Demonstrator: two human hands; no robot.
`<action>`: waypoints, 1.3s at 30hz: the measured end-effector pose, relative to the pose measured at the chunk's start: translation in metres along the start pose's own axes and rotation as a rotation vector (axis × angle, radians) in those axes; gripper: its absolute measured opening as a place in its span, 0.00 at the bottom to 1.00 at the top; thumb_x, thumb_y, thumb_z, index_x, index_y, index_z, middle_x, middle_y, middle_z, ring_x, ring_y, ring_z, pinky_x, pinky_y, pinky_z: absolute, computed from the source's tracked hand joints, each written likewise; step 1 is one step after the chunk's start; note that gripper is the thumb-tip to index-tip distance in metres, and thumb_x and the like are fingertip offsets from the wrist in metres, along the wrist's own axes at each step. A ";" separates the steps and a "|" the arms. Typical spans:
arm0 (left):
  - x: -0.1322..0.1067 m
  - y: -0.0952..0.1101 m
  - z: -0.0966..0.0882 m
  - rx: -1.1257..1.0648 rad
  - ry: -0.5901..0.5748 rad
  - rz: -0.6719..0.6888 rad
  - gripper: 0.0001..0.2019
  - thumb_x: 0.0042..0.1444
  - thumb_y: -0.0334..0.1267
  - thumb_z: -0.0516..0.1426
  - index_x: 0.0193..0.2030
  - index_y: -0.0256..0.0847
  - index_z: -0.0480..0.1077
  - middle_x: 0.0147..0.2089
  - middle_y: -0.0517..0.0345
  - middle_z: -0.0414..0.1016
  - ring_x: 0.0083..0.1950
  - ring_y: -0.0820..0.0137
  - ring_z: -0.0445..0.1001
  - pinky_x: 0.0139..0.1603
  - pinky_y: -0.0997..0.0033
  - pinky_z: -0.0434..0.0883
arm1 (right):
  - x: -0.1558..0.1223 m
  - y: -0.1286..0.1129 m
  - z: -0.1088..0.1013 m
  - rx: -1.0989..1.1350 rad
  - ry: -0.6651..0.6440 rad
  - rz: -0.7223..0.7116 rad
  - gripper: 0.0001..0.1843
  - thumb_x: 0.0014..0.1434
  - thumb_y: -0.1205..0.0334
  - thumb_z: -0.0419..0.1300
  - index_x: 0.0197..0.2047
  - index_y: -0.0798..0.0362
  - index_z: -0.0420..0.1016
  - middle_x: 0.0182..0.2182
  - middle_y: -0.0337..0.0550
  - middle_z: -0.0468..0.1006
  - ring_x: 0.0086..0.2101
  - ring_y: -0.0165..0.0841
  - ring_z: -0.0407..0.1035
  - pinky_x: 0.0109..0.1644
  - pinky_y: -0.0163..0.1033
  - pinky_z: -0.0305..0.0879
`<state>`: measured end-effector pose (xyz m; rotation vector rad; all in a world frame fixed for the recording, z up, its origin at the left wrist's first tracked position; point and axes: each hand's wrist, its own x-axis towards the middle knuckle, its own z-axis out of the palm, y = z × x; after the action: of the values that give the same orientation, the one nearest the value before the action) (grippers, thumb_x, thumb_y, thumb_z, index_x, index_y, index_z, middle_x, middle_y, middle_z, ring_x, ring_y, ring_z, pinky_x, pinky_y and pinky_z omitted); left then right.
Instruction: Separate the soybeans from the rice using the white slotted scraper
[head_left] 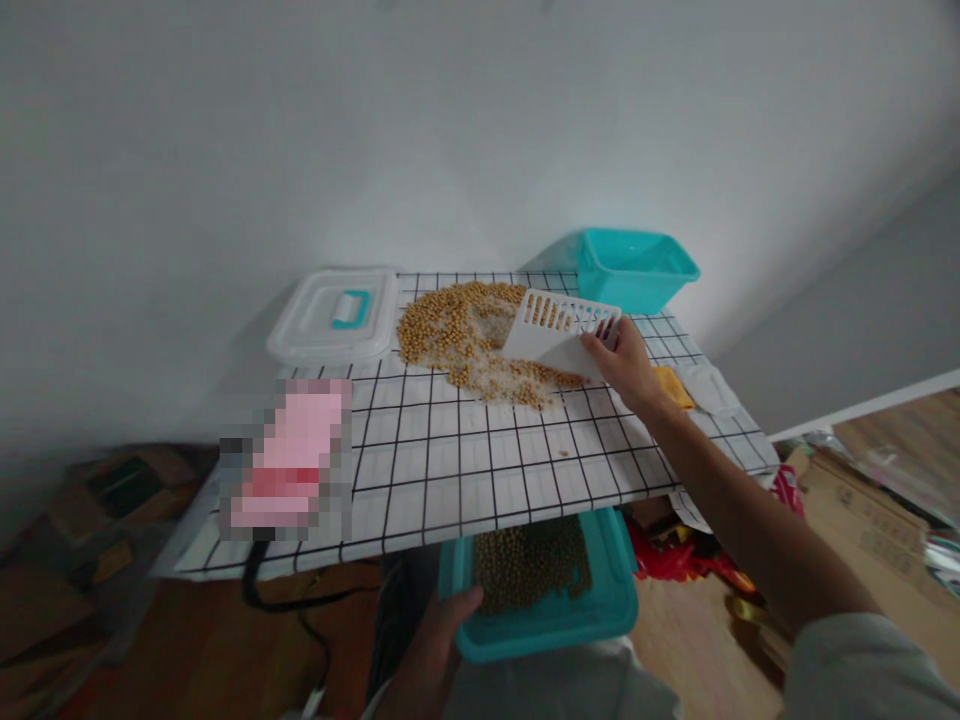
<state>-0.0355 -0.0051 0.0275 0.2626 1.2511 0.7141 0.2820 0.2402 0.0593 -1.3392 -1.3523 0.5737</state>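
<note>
My right hand (pixel 621 358) is closed on a white plastic scoop with slots (pixel 551 340), held tilted at the right side of a spread pile of soybeans (pixel 442 325). Whitish grains (pixel 491 325) lie among the beans, too small to name surely. Below the table's front edge, my left hand (pixel 442 625) grips the left rim of a teal plastic bin (pixel 547 635). Soybeans (pixel 525 565) cover much of that bin's bottom. The table edge hides the bin's far side.
A second teal bin (pixel 637 285) stands at the table's back right. At the back left lies a clear lid with a teal handle (pixel 337 315). A blurred-out pink object (pixel 296 450) is at front left. Yellow and white cloths (pixel 675 388) lie right; cardboard (pixel 862 530) covers floor.
</note>
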 end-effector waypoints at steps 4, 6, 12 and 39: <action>-0.002 -0.002 -0.005 0.068 0.053 0.064 0.12 0.35 0.37 0.74 0.30 0.45 0.82 0.49 0.46 0.86 0.72 0.40 0.62 0.72 0.48 0.59 | -0.007 -0.003 0.001 0.000 0.023 0.008 0.17 0.58 0.51 0.65 0.46 0.49 0.69 0.39 0.43 0.76 0.38 0.36 0.70 0.42 0.46 0.73; -0.002 -0.004 -0.006 0.092 0.063 0.082 0.13 0.34 0.36 0.74 0.30 0.46 0.82 0.49 0.48 0.86 0.73 0.41 0.59 0.74 0.48 0.56 | -0.009 -0.004 0.002 -0.004 0.035 0.018 0.17 0.58 0.51 0.65 0.46 0.49 0.69 0.39 0.43 0.75 0.37 0.36 0.70 0.42 0.46 0.72; 0.006 -0.003 0.013 0.008 0.004 0.057 0.10 0.39 0.37 0.71 0.29 0.40 0.80 0.43 0.41 0.86 0.68 0.40 0.67 0.70 0.46 0.63 | -0.015 -0.015 0.004 -0.075 0.081 0.033 0.14 0.57 0.52 0.66 0.40 0.49 0.67 0.36 0.41 0.74 0.35 0.35 0.68 0.37 0.43 0.68; 0.038 -0.030 0.051 -0.198 -0.121 -0.083 0.21 0.51 0.41 0.64 0.52 0.35 0.75 0.50 0.44 0.85 0.62 0.49 0.76 0.66 0.50 0.68 | -0.048 -0.048 -0.034 -0.199 0.215 -0.105 0.11 0.61 0.57 0.63 0.37 0.47 0.63 0.33 0.40 0.68 0.32 0.35 0.65 0.38 0.45 0.66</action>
<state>0.0274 0.0060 -0.0018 0.0890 1.0624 0.7337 0.2834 0.1735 0.0950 -1.4347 -1.3182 0.2209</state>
